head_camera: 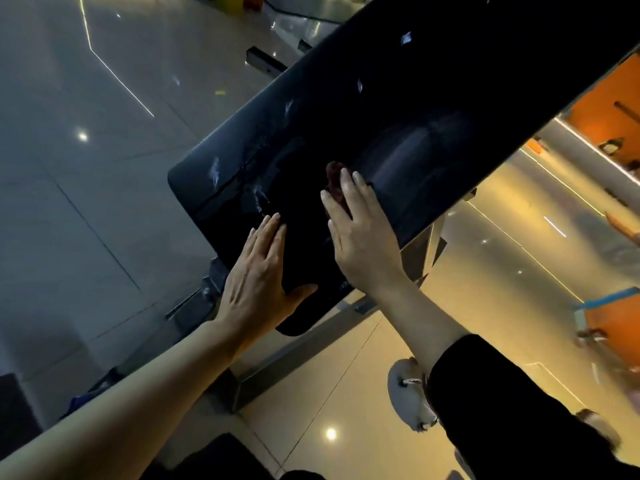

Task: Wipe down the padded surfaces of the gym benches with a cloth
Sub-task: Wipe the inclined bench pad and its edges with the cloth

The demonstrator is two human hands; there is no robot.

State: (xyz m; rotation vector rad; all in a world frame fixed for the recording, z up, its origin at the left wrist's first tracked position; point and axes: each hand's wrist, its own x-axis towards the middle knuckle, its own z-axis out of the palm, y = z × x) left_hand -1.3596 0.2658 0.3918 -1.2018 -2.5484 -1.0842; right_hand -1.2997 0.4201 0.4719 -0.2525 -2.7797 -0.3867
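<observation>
One black bench pad [398, 109], glossy, scuffed pale, dark red cloth [335, 183]

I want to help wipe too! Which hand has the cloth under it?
The right hand: a dark red cloth peeks out under its fingertips. The left hand lies flat on the bare black bench pad.

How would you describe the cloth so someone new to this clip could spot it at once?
Find the long black bench pad crossing the frame. On it lie two flat hands; look under the fingers of the right hand. The cloth is the small dark-red bunch there, the only reddish thing on the pad.
</observation>
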